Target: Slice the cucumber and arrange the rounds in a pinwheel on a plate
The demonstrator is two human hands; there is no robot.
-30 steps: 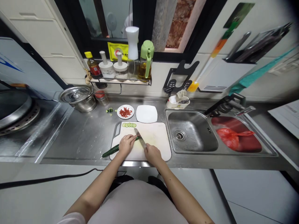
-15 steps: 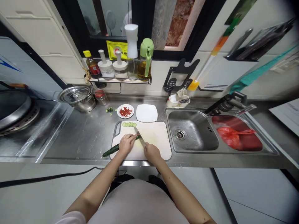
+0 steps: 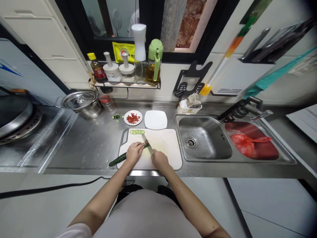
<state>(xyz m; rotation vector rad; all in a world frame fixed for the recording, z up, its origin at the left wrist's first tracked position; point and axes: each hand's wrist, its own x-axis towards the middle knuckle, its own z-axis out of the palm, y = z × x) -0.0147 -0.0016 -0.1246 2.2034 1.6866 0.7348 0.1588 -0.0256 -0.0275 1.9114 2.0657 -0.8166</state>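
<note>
A dark green cucumber (image 3: 117, 160) lies slantwise over the left part of the white cutting board (image 3: 168, 145), its far end sticking out past the board's edge. My left hand (image 3: 135, 152) is closed over the cucumber near its cut end, fingertips close to the blade. In my right hand (image 3: 160, 160) is the handle of a kitchen knife (image 3: 148, 144), whose blade stands at the cucumber's right end, pointing away and to the left. Several cucumber slices (image 3: 137, 132) lie in an overlapping row at the board's top left, by the knife tip.
Behind the board sit a plate of chopped red pieces (image 3: 133, 118) and a bare white plate (image 3: 156, 120). Cucumber scraps (image 3: 116, 117) lie left of them. A lidded pot (image 3: 83, 103) stands back left; the sink (image 3: 205, 138) is on the right. A condiment shelf (image 3: 128, 85) hangs above.
My right hand and the knife have shifted very slightly to the left and away from me. The left hand, cucumber and slices look the same.
</note>
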